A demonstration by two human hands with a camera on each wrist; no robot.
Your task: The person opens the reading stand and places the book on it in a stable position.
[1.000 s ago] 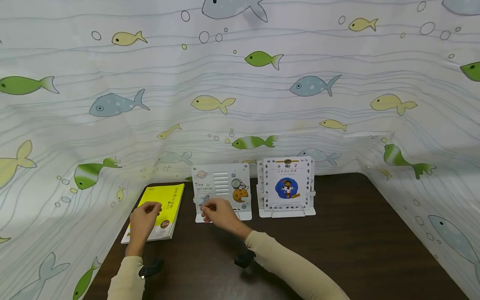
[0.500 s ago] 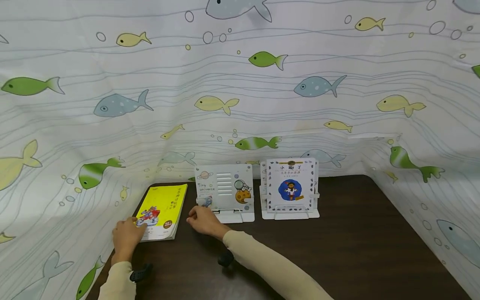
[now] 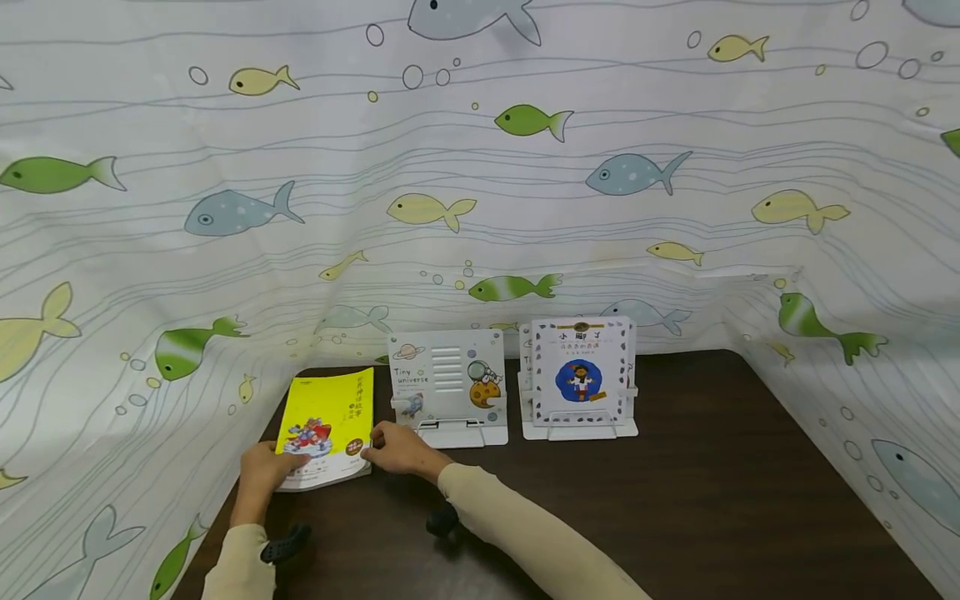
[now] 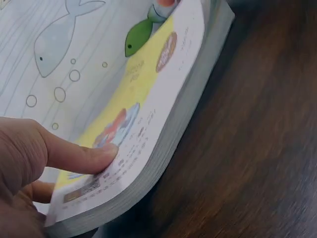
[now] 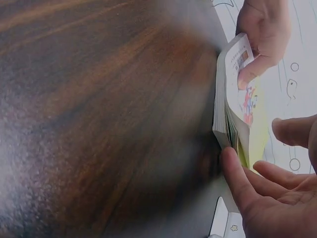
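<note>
A thick paperback with a yellow and white cover (image 3: 322, 404) lies face up at the table's left side. My left hand (image 3: 260, 477) grips its near left corner, thumb (image 4: 94, 157) pressed on the cover and fingers partly hidden beneath. That corner is bent upward in the left wrist view. My right hand (image 3: 405, 450) is at the book's right edge. In the right wrist view its extended fingers (image 5: 240, 183) touch the page edges, which are slightly fanned, while the thumb (image 5: 292, 131) stands apart above the cover.
Just right of the book stands a white "Tiny universe" bookstand (image 3: 447, 379). A second bookstand (image 3: 525, 408) beside it holds a white picture book (image 3: 580, 367). Fish-printed cloth (image 3: 480, 242) surrounds the dark wooden table (image 3: 697, 492).
Both hands have come down to the book; the left has taken hold of its near left corner and the right has moved left to its right edge. The book has turned slightly.
</note>
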